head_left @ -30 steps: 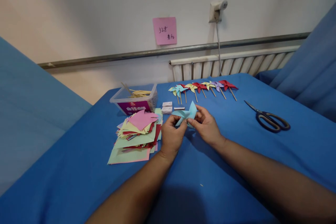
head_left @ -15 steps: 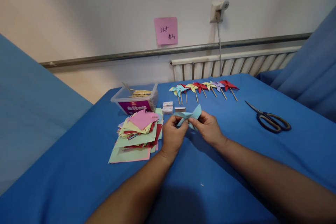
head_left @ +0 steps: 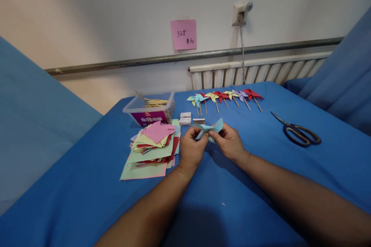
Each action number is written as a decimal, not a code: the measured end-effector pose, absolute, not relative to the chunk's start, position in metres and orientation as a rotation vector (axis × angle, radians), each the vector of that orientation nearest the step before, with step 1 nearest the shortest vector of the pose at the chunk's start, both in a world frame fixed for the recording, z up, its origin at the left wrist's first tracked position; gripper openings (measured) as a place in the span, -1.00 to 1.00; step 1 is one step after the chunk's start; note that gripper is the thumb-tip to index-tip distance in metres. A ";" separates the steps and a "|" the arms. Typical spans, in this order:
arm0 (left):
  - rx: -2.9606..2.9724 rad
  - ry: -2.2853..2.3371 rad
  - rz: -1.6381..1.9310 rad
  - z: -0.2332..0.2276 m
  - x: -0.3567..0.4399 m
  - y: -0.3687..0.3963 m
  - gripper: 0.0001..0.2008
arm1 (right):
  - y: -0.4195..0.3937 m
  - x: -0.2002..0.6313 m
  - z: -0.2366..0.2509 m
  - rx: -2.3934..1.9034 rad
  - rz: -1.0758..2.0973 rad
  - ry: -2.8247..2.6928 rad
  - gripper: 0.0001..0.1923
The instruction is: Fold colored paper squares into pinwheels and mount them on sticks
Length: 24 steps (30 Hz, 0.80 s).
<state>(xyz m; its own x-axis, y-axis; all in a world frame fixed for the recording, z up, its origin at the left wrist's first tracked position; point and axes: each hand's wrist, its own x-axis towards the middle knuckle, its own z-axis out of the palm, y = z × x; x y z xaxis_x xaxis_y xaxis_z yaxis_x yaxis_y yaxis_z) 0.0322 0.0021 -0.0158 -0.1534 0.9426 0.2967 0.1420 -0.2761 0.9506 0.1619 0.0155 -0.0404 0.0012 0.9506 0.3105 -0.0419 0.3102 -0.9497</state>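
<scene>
Hands meet at the centre of the frame: the left hand [head_left: 189, 150] and the right hand [head_left: 230, 142] each have fingertips closed in a pinching grip on one light-blue paper pinwheel [head_left: 209, 129], held just above the blue counter [head_left: 261, 170]. Behind it lie seven finished pinwheels [head_left: 224, 95] on sticks, in a row. Left of centre sits one loose pile of coloured paper squares [head_left: 152, 144], and beyond it one clear tub of wooden sticks [head_left: 150, 110]. One pair of scissors [head_left: 298, 131] rests at right. One pink note [head_left: 183, 34] hangs on the wall above.
</scene>
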 end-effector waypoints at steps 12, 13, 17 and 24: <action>1.401 1.243 1.476 -0.013 0.034 -0.001 -0.89 | 0.015 0.162 -0.039 -0.961 0.924 -1.331 -0.79; 1.387 1.229 1.474 -0.013 0.034 -0.001 -0.88 | 0.015 0.162 -0.038 -0.967 0.924 -1.325 -0.78; 1.301 1.191 1.448 -0.012 0.034 0.001 -0.84 | 0.014 0.160 -0.034 -0.943 0.999 -1.271 -0.75; 1.175 1.202 1.409 -0.010 0.033 0.002 -0.80 | 0.013 0.161 -0.029 -0.897 1.192 -1.163 -0.68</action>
<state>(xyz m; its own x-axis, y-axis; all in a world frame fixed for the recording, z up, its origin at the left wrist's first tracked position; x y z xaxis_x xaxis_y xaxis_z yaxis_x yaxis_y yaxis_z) 0.0326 0.0022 -0.0103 -0.1282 0.9867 0.0997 -0.0571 -0.1078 0.9925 0.1608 0.0132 -0.0289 -0.0196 0.9815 0.1903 -0.2149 0.1817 -0.9596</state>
